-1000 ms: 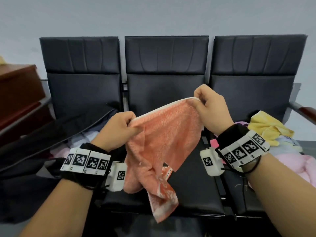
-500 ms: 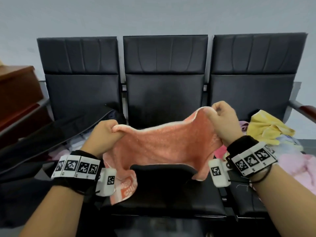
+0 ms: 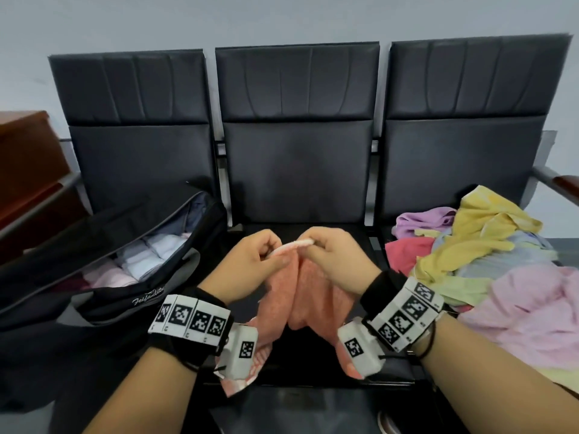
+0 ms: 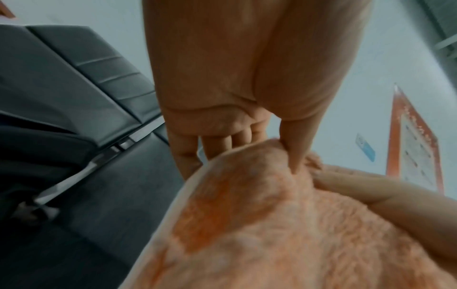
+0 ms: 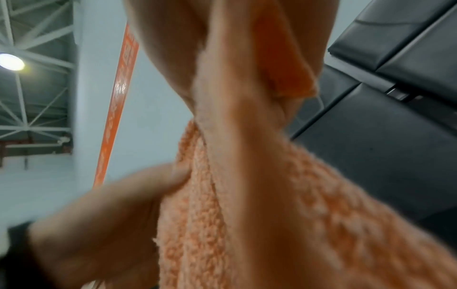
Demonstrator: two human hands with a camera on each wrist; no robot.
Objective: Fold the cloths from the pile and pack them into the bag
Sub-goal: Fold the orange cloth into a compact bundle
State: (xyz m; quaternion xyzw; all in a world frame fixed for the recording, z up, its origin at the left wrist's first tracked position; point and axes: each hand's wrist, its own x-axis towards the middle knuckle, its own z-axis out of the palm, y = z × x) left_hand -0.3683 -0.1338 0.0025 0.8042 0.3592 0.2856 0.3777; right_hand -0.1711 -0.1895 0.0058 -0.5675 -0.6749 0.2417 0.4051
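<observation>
- The row of black chairs (image 3: 297, 170) is serving as the workbench: the middle seat is lying free in front of the person, likely as the folding surface, with supply and destination on either side.
- The pile of cloths (image 3: 488, 261) is sitting heaped on the right-hand seat, yellow, pink, purple and pale blue pieces tangled together, within reach of the right arm for the next pick.
- The black bag (image 3: 131, 277) is lying unzipped on the left-hand seat, its mouth gaping towards the person so that folded pieces can be slid in; white and pink folded cloths are already lying in a row inside.
- The orange towel (image 3: 313, 296) is hanging over the middle seat, doubled lengthwise, because its two top corners are being held together; this looks like the first fold being made.
- The left hand (image 3: 250, 264) is pinching one top corner between thumb and curled fingers.
- The right hand (image 3: 338, 258) is pinching the other corner, with the white hem (image 3: 294, 245) showing between the two hands, which are nearly touching.
</observation>
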